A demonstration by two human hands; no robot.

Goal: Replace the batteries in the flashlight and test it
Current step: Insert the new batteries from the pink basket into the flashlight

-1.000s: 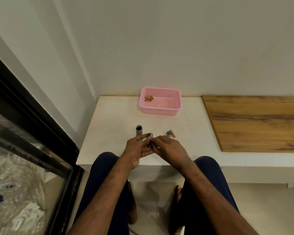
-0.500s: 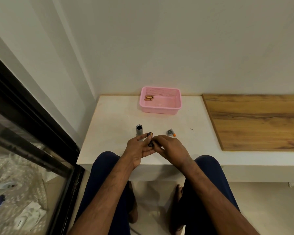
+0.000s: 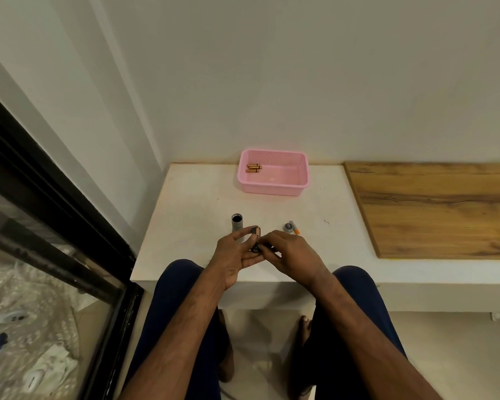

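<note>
My left hand (image 3: 236, 255) grips a small black battery holder (image 3: 256, 236) above the near part of the white ledge (image 3: 191, 226). My right hand (image 3: 293, 254) pinches at the holder's lower end; what sits between its fingertips is too small to tell. The grey flashlight body (image 3: 237, 223) stands upright just behind my left hand, open end up. A round tail cap (image 3: 287, 227) and an orange-tipped battery (image 3: 294, 227) lie to the right. A pink basket (image 3: 273, 187) at the back holds copper-coloured batteries (image 3: 253, 168).
A wooden board (image 3: 433, 209) covers the ledge's right part. A black-framed glass door (image 3: 55, 241) stands at the left. My knees sit under the ledge's front edge.
Both hands stay together on the holder. My right fingers have shifted slightly at its lower end. The other parts have not moved.
</note>
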